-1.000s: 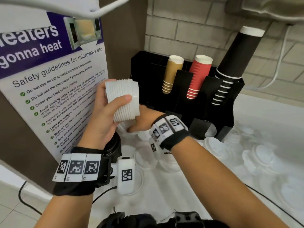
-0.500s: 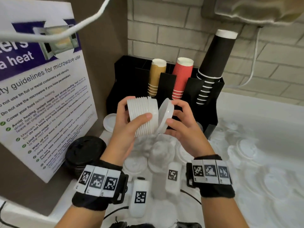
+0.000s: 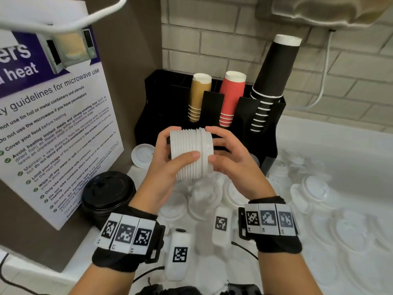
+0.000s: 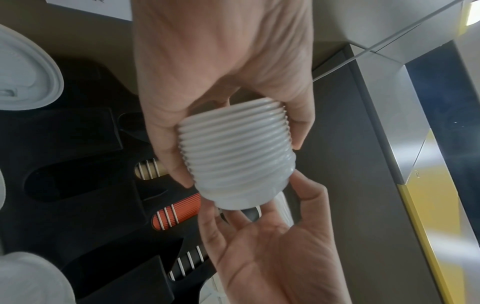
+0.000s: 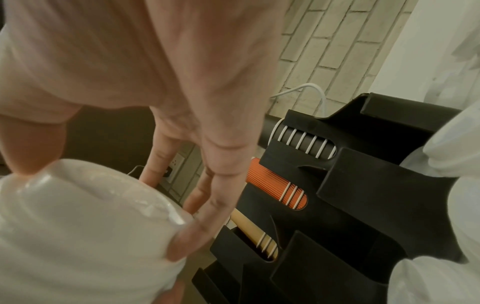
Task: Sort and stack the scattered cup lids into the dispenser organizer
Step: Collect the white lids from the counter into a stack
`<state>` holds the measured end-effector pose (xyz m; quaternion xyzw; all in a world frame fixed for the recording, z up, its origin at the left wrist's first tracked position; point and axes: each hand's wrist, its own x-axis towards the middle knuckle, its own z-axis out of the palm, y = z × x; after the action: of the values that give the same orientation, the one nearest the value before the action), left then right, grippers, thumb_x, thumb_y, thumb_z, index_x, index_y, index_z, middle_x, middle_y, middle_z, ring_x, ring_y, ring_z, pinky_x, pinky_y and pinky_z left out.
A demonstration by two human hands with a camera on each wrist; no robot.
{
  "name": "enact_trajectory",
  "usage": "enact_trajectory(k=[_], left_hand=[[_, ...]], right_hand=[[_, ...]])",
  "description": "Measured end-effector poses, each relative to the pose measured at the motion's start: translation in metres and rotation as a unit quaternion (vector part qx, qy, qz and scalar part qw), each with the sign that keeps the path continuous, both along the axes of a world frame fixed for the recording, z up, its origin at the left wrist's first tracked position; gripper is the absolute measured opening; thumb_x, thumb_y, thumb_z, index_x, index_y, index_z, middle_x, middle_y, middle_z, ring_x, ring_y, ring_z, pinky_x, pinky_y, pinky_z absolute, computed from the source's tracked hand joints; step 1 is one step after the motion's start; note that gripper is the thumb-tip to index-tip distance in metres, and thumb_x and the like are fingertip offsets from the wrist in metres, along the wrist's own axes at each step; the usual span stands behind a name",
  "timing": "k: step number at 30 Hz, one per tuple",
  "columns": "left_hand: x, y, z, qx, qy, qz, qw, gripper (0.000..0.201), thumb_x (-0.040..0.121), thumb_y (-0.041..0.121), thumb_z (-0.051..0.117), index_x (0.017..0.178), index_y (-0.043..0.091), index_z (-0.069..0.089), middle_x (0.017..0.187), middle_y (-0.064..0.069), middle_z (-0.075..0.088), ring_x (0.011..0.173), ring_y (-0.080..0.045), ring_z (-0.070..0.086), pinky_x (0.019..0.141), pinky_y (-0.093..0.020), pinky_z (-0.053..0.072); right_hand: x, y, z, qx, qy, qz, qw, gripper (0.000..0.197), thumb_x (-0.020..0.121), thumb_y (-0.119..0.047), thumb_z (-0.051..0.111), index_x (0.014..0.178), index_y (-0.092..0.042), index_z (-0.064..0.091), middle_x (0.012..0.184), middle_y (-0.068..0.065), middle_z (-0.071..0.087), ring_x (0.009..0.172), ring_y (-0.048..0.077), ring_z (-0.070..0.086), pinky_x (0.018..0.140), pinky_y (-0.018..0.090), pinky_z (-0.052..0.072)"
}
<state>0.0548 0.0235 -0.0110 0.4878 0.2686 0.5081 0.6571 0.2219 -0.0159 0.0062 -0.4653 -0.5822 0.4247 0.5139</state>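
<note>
A stack of white cup lids (image 3: 191, 154) lies sideways in the air between both hands, in front of the black dispenser organizer (image 3: 161, 99). My left hand (image 3: 180, 143) grips the stack, thumb across the front and fingers behind; the left wrist view shows the same lid stack (image 4: 236, 156). My right hand (image 3: 212, 145) holds the stack's right end, with its thumb below and its fingers over the top rim. In the right wrist view the end lid (image 5: 78, 226) fills the lower left. Several loose white lids (image 3: 314, 188) lie scattered on the white counter.
The organizer holds tan cups (image 3: 198, 96), red cups (image 3: 230, 96) and tall black cups (image 3: 270, 81). A stack of black lids (image 3: 108, 192) stands at the left by a poster (image 3: 53, 124). One white lid (image 3: 142, 155) leans near the organizer. A white cable (image 3: 319, 99) hangs on the brick wall.
My right hand came up from the counter with a single lid and set it onto the right end of the stack. The stack has come lower, toward the middle.
</note>
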Motion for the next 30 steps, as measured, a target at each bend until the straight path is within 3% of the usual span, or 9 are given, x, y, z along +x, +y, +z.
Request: enact_trajectory(k=[4, 9, 13, 18, 20, 24, 26, 28, 30], left_hand=[[0.004, -0.001, -0.001, -0.023, -0.023, 0.0, 0.999, 0.069, 0.057, 0.034, 0.077, 0.12, 0.034, 0.05, 0.114, 0.005, 0.061, 0.109, -0.021, 0.06, 0.07, -0.034, 0.056], [0.004, 0.001, -0.004, -0.115, -0.078, -0.048, 0.989, 0.075, 0.069, 0.038, 0.073, 0.138, 0.02, 0.05, 0.13, -0.009, 0.062, 0.116, -0.024, 0.063, 0.079, -0.035, 0.057], [0.002, 0.0, -0.01, -0.161, -0.127, -0.055, 0.977, 0.053, 0.079, 0.046, 0.066, 0.124, 0.019, 0.061, 0.122, -0.01, 0.069, 0.112, -0.024, 0.066, 0.091, -0.044, 0.055], [-0.007, 0.005, -0.008, -0.23, -0.2, -0.014, 0.952, 0.065, 0.08, 0.051, 0.058, 0.136, 0.019, 0.054, 0.133, -0.015, 0.061, 0.122, -0.036, 0.058, 0.093, -0.054, 0.052], [-0.013, 0.008, -0.005, -0.228, -0.207, -0.003, 0.951, 0.072, 0.077, 0.053, 0.059, 0.141, 0.019, 0.05, 0.137, -0.015, 0.057, 0.125, -0.038, 0.055, 0.093, -0.056, 0.051], [-0.021, 0.011, 0.003, -0.205, -0.207, 0.011, 0.956, 0.07, 0.076, 0.05, 0.062, 0.138, 0.021, 0.051, 0.137, -0.014, 0.058, 0.123, -0.036, 0.057, 0.092, -0.056, 0.051], [-0.025, 0.013, 0.006, -0.193, -0.205, 0.012, 0.959, 0.068, 0.075, 0.051, 0.062, 0.136, 0.021, 0.052, 0.136, -0.013, 0.059, 0.122, -0.034, 0.059, 0.092, -0.055, 0.052], [-0.029, 0.014, 0.009, -0.182, -0.203, 0.019, 0.962, 0.07, 0.075, 0.052, 0.061, 0.138, 0.022, 0.051, 0.136, -0.012, 0.059, 0.123, -0.034, 0.058, 0.092, -0.055, 0.052], [-0.033, 0.016, 0.012, -0.172, -0.201, 0.023, 0.964, 0.07, 0.074, 0.053, 0.061, 0.137, 0.022, 0.051, 0.135, -0.013, 0.06, 0.122, -0.034, 0.059, 0.091, -0.054, 0.053]], right_hand=[[-0.001, -0.001, 0.002, 0.012, -0.007, 0.002, 1.0, 0.056, 0.077, -0.028, 0.071, 0.13, -0.034, 0.052, 0.118, 0.004, 0.058, 0.106, 0.025, 0.062, 0.08, 0.035, 0.057], [-0.005, 0.004, 0.009, 0.043, -0.057, -0.046, 0.996, 0.044, 0.074, -0.033, 0.079, 0.113, -0.026, 0.058, 0.113, -0.005, 0.06, 0.099, 0.013, 0.062, 0.078, 0.03, 0.058], [-0.01, 0.015, 0.019, 0.072, -0.151, -0.055, 0.984, 0.026, 0.08, -0.033, 0.073, 0.104, -0.029, 0.064, 0.115, -0.003, 0.055, 0.095, 0.002, 0.059, 0.081, 0.02, 0.053], [0.013, 0.035, 0.017, 0.042, -0.184, -0.096, 0.977, 0.026, 0.096, -0.004, 0.048, 0.115, -0.016, 0.061, 0.112, 0.002, 0.057, 0.103, 0.019, 0.059, 0.09, 0.031, 0.053], [0.022, 0.041, 0.005, 0.006, -0.334, -0.053, 0.941, 0.031, 0.09, -0.005, 0.059, 0.12, -0.012, 0.059, 0.116, 0.004, 0.056, 0.103, 0.019, 0.056, 0.095, 0.04, 0.048], [0.013, 0.043, -0.035, -0.114, -0.67, 0.161, 0.716, 0.092, 0.064, -0.042, 0.084, 0.14, -0.04, 0.032, 0.133, -0.003, 0.041, 0.118, 0.022, 0.034, 0.091, 0.036, 0.034], [0.006, 0.043, -0.052, -0.083, -0.738, 0.178, 0.646, 0.098, 0.061, -0.042, 0.084, 0.14, -0.044, 0.027, 0.133, -0.003, 0.037, 0.119, 0.024, 0.031, 0.087, 0.037, 0.028], [0.004, 0.044, -0.057, -0.053, -0.76, 0.174, 0.624, 0.089, 0.066, -0.036, 0.081, 0.139, -0.042, 0.03, 0.131, -0.001, 0.039, 0.117, 0.024, 0.032, 0.088, 0.038, 0.027], [0.005, 0.048, -0.051, -0.059, -0.744, 0.159, 0.646, 0.084, 0.07, -0.034, 0.078, 0.139, -0.039, 0.031, 0.128, -0.001, 0.041, 0.116, 0.024, 0.033, 0.086, 0.039, 0.027]])
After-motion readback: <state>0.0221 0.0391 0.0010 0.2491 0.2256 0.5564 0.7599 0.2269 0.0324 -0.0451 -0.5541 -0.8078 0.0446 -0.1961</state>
